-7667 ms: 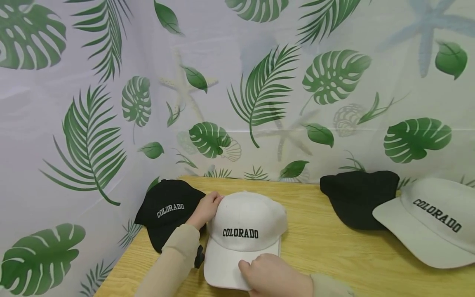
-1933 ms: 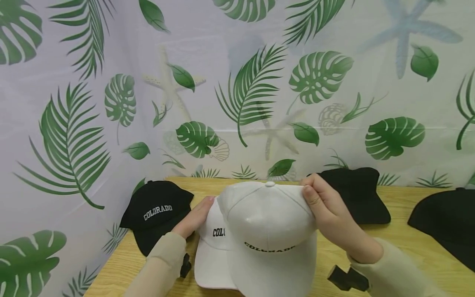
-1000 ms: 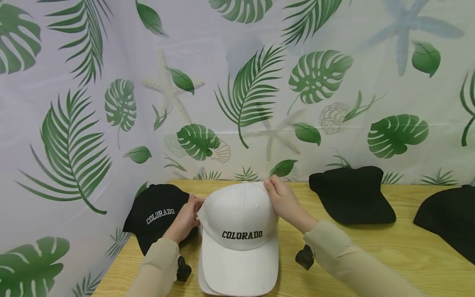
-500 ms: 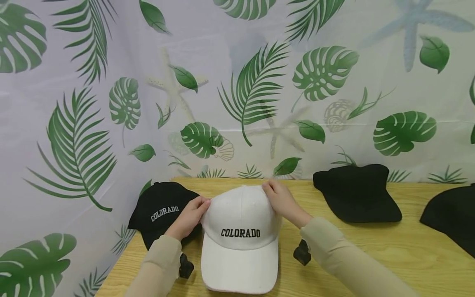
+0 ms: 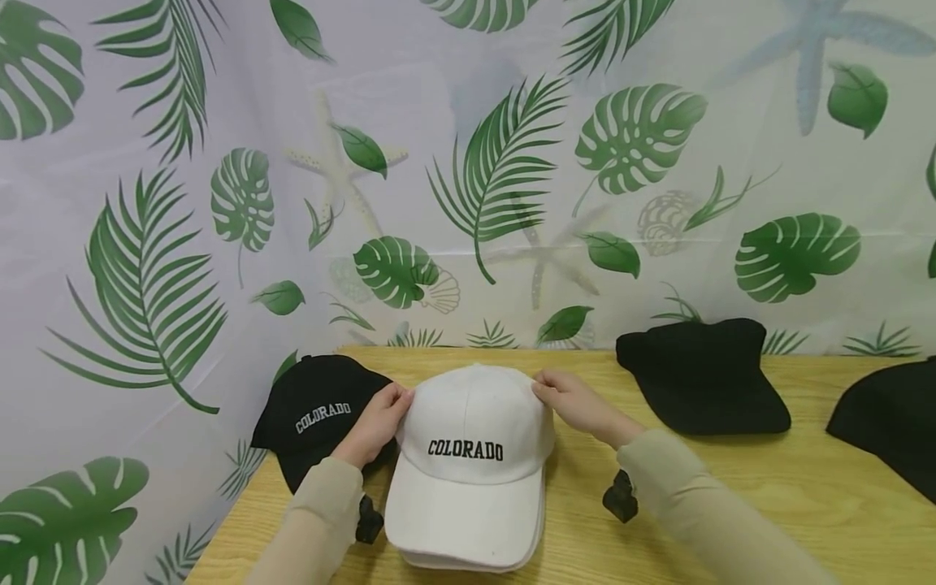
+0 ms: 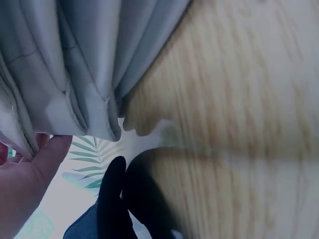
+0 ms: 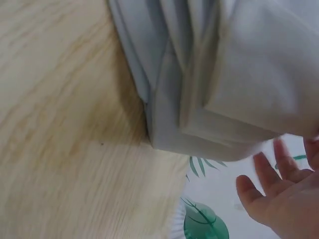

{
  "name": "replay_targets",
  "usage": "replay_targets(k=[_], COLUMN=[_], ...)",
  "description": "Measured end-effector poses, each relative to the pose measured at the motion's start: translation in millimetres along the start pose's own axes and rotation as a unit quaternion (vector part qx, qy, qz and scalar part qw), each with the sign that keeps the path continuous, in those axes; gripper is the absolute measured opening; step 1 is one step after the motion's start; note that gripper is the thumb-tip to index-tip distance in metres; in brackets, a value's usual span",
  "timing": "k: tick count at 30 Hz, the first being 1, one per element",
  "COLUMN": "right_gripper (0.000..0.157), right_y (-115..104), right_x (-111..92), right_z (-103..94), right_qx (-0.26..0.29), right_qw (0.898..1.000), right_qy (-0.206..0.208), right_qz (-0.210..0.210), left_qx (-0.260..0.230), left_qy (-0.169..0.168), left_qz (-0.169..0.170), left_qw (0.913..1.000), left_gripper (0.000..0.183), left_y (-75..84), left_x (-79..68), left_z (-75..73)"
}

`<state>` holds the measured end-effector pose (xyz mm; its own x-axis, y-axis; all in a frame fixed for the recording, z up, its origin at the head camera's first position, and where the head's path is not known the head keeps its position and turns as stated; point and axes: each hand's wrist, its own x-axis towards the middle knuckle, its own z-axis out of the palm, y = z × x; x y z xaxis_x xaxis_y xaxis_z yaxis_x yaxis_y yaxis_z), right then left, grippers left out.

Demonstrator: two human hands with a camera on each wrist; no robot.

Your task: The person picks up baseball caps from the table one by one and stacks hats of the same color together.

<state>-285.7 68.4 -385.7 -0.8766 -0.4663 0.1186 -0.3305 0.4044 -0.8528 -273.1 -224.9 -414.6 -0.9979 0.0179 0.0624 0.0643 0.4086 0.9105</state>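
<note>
A white baseball cap (image 5: 475, 422) lettered COLORADO lies on top of a nested stack of white caps, its brim toward me. Layered edges of the stacked caps (image 6: 65, 64) show in the left wrist view, and again as pale caps (image 7: 199, 99) in the right wrist view. My left hand (image 5: 376, 424) pinches the stack's left rear edge between thumb and fingers. At the right rear side, my right hand (image 5: 585, 408) touches the cap; its fingers (image 7: 266, 172) are spread and loose beside the edge, not curled round it.
A black COLORADO cap (image 5: 322, 414) sits close on the left, partly behind my left hand. Farther right are another black cap (image 5: 705, 378) and one cut off by the frame, a black cap (image 5: 888, 422). A leaf-print sheet (image 5: 468, 179) hangs behind the wooden table (image 5: 585, 520).
A white cap from the right was brought over by my right hand and set onto the white cap in front of me. Just now my right hand has loosened and shifted slightly right.
</note>
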Motion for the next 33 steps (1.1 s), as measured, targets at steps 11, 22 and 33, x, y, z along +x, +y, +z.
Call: replay_targets(k=[11,22,33], right_gripper=[0.018,0.018,0.050], right_y=[3.5,3.6,-35.9], right_x=[13.3,12.3,-4.2], right_z=[17.6,26.7,29.7], right_qx=[-0.216,-0.256,-0.332], right_qw=[0.975,0.966,0.912], right_qy=[0.048,0.042,0.088], right_qz=[0.007,0.013,-0.224], left_qx=[0.184,0.216,0.299], left_qy=[-0.011,-0.046,-0.168], left_qz=[0.040,0.114,0.141], left_qw=[0.9820,0.9687,0.9289], left_gripper=[0.018,0.039,0.082], left_y=[-2.9,21.4,41.4], left_x=[-0.8,-22.8,-35.3], left_z=[2.4,-1.3,8.4])
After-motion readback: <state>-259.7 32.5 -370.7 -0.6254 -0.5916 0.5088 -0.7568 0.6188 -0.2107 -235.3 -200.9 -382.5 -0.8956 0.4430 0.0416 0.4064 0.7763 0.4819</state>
